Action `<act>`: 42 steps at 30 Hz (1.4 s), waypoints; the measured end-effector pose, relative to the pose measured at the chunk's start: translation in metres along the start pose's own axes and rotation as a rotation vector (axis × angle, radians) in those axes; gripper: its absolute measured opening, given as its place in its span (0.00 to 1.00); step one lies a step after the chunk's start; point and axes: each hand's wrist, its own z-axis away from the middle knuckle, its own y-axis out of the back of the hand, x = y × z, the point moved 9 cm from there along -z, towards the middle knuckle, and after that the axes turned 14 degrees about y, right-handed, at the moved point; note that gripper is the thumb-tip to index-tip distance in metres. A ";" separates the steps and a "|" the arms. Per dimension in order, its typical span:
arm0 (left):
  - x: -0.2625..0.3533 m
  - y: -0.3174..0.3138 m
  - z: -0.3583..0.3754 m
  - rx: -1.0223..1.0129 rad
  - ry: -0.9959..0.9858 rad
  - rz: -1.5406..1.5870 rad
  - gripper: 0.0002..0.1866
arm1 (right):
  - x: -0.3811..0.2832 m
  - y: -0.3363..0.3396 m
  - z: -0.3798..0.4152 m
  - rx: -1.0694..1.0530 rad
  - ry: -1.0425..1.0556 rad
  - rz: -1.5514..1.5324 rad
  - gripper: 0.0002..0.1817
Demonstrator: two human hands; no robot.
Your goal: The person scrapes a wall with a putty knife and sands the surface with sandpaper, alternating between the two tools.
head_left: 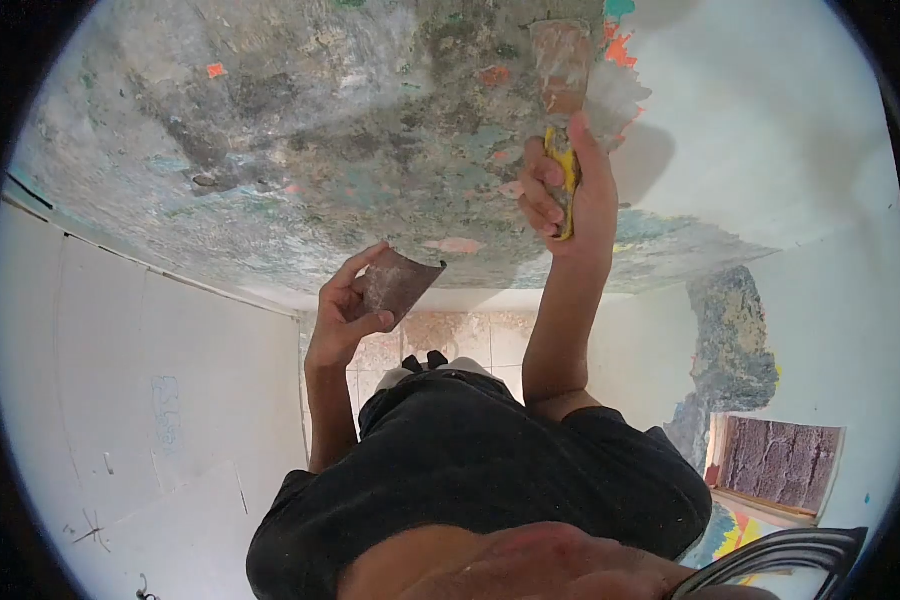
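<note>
My right hand (570,190) is wrapped round the yellow and grey handle of a putty knife (562,65), its thumb stretched along the handle. The wide blade points up and lies at the mottled, scraped wall (370,120), near the edge of the white paint. Lower and to the left, my left hand (345,315) grips a curved, brown sheet (400,288) between thumb and fingers. White dust marks the sheet, which looks like sandpaper. It is held apart from the putty knife, in front of the lower wall.
White paint (760,110) covers the wall at the right. A grey bare patch (735,340) lies above a small framed opening (780,465). Plain white panels (170,350) stand at the left. Floor tiles (460,335) show past my dark shirt.
</note>
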 end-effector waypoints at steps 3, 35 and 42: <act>0.002 -0.002 -0.002 -0.014 -0.025 -0.007 0.45 | 0.001 0.001 0.007 0.034 0.033 0.047 0.16; 0.001 0.012 -0.002 -0.013 -0.021 0.017 0.44 | 0.004 -0.014 0.006 -0.008 -0.024 -0.085 0.18; 0.003 0.009 -0.003 -0.052 -0.016 0.016 0.44 | 0.008 -0.009 0.003 -0.044 -0.040 -0.116 0.19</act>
